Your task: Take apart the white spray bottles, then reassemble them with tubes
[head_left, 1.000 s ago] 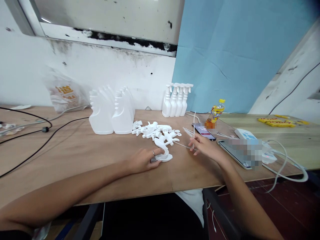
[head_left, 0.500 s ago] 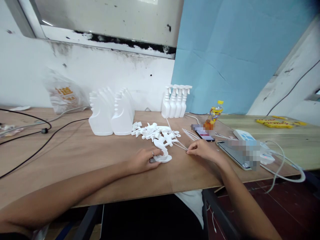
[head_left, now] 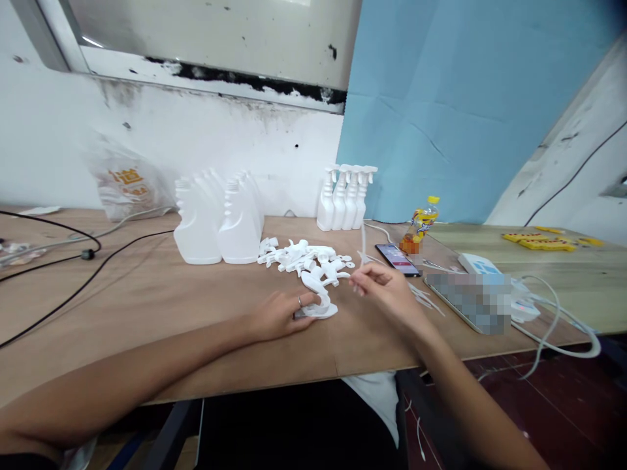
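While a bag (head_left: pixel 127 183) far left of both hands shows an orange "道", the right hand (head_left: pixel 375 281) pinches a thin white tube (head_left: pixel 364 243), which points up, nearly upright, above the fingertips. Left of it, the half-curled left hand (head_left: pixel 281 314) holds a white plastic part (head_left: pixel 324 311).

Slim pale tube (head_left: pixel 363 243) nearly upright, right of curved white piece (head_left: pixel 327 310)

The sprayer piece (head_left: pixel 310 281) at six o'clock is white, the counter (head_left: pixel 122 287) brown, and the bottles (head_left: pixel 240 235) at nine milky white. The cloth (head_left: pixel 441 98) at two is plain light blue.
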### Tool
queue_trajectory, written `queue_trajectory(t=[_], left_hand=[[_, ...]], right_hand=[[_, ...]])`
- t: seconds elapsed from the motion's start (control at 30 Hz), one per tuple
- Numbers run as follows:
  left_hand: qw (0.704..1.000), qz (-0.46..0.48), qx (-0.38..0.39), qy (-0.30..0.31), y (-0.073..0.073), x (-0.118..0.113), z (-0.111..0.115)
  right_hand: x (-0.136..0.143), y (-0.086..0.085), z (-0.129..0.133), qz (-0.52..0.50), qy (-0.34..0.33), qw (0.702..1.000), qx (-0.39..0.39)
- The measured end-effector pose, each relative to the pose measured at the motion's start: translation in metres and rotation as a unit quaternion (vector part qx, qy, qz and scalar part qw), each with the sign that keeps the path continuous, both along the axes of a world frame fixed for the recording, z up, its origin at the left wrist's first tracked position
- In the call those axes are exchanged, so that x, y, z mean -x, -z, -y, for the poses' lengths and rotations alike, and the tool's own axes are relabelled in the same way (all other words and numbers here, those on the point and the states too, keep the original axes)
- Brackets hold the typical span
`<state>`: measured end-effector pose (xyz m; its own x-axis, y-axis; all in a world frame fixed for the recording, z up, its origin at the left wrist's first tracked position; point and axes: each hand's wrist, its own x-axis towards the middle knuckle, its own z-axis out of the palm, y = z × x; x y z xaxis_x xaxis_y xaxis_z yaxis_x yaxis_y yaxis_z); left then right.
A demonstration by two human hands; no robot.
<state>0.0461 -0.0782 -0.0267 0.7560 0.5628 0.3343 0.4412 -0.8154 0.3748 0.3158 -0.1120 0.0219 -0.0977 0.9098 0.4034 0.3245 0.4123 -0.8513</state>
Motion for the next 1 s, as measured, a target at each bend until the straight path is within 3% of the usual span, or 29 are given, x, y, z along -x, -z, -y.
queue_trajectory(t=[0.1, 0.2, 0.3, 0.47, 0.67, 1.0], left_hand=[[1.0, 0.008, 0.003, 0.014, 0.0, 0.0, 0.0], [1.0, 0.014, 0.006, 0.016, 0.0, 0.0, 0.0], [1.0, 0.019, 0.002, 0.013, 0.001, 0.0, -0.001], [1.0, 0.017, 0.003, 0.024, 0.001, 0.0, -0.002], [1.0, 0.014, -0.002, 0.017, 0.0, -0.001, -0.001], [0.999, 0.02, 0.004, 0.03, 0.007, -0.001, -0.006]], right_hand=[[0.03, 0.005, 0.008, -0.062, -0.083, 0.994, 0.016], [0.037, 0.011, 0.009, -0.059, -0.037, 0.997, -0.043], [0.035, 0.015, 0.009, 0.006, 0.012, 0.994, -0.111], [0.037, 0.019, 0.007, 0.09, -0.05, 0.991, -0.079], [0.041, 0.026, 0.003, 0.026, -0.028, 0.995, -0.093], [0.049, 0.021, 0.001, 0.095, -0.063, 0.988, -0.104]])
